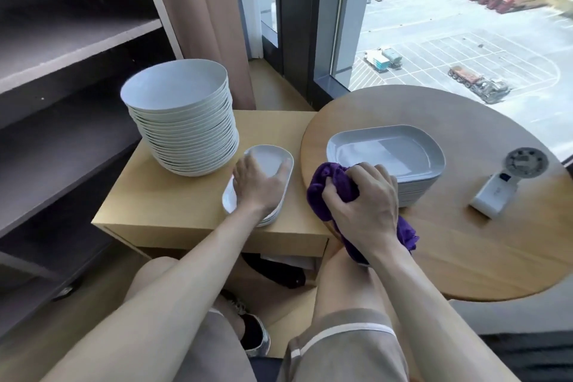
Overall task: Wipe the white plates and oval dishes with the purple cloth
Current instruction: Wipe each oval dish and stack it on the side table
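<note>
Your left hand [259, 186] lies flat, fingers spread, on the top oval dish [273, 158] on the cabinet [155, 205], likely to steady it. Your right hand [362, 198] bunches the cloth [328, 183] beside the dish stack [387, 149] on the table [465, 257], ready to wipe. Plates [179, 96] stand stacked behind.

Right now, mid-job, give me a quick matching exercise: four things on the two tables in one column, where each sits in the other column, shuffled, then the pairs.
Things:
1. round plate stack
2. purple cloth
3. handheld fan
4. small oval dishes

Places:
A. under the flat left hand
B. on the round table, toward its right side
C. bunched in the right hand
D. on the side table, back left

Pairs: 1-D, 2-C, 3-B, 4-A
</note>
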Available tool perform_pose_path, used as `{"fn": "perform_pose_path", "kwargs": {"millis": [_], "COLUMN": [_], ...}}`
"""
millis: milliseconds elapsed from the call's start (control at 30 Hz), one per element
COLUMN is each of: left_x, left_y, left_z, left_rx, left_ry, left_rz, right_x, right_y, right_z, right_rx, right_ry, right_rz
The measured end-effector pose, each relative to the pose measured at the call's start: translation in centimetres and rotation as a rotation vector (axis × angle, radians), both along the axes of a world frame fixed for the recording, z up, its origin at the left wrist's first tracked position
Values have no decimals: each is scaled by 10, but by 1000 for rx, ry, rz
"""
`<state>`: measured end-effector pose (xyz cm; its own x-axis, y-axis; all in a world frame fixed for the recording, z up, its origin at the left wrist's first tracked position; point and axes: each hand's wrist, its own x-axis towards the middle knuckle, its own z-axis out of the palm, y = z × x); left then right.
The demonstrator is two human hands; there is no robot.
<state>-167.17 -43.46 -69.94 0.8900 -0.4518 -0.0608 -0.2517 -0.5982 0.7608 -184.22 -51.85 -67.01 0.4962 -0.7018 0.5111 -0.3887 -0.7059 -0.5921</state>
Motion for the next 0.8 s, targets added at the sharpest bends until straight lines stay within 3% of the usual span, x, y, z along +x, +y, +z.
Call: {"fn": "perform_pose_path", "kwargs": {"millis": [167, 300, 433, 567, 800], "left_x": [-27, -40, -43, -43, -43], "left_y": [-37, -53, -66, -73, -73], "left_z": [40, 46, 47, 37, 17], "left_rx": [-159, -61, 25, 66, -113], "left_ry": [75, 72, 108, 77, 167], "left_rz": [-397, -569, -625, -675, -600], "right_x": [-12, -32, -42, -44, -39], "right_y": [-20, -49, -65, -72, -72], "right_z": [7, 12, 13, 4, -3], "right_rx": [8, 71, 156, 171, 86], "right_ry": [-214, -391, -444, -255, 239], "right_rz": [-87, -281, -398, -379, -313]}}
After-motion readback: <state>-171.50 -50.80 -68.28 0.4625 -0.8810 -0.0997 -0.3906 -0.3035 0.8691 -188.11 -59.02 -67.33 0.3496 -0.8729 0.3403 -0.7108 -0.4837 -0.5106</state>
